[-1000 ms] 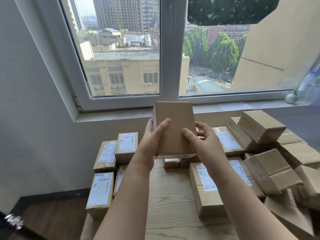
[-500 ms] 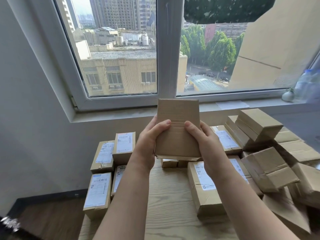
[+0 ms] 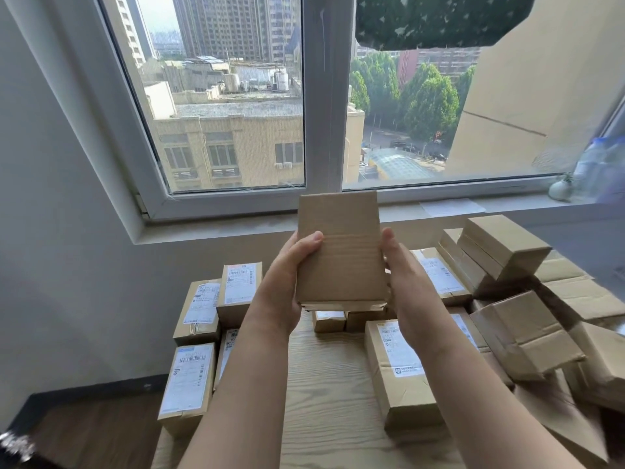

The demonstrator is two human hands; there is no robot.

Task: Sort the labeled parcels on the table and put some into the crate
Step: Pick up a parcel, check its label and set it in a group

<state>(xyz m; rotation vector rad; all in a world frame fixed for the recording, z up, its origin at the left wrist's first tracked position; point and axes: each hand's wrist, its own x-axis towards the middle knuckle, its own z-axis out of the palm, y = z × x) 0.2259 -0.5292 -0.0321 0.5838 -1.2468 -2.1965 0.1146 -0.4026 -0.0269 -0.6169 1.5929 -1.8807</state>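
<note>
Light wood-grain table. Left of left hand: label-up parcels in rows. Right of right hand: jumbled plain brown parcels. Beneath hands: two small parcels.

**Single head-worn wide-angle view**

Looks out from head height, forward and slightly down, across the wooden table toward the window at 12 o'clock. Sits close to the work: takes in both forearms reaching in from 6 o'clock, with the left hand and right hand gripping a raised parcel at centre. Tilts the window's sides outward toward 10 and 2 o'clock.
</note>
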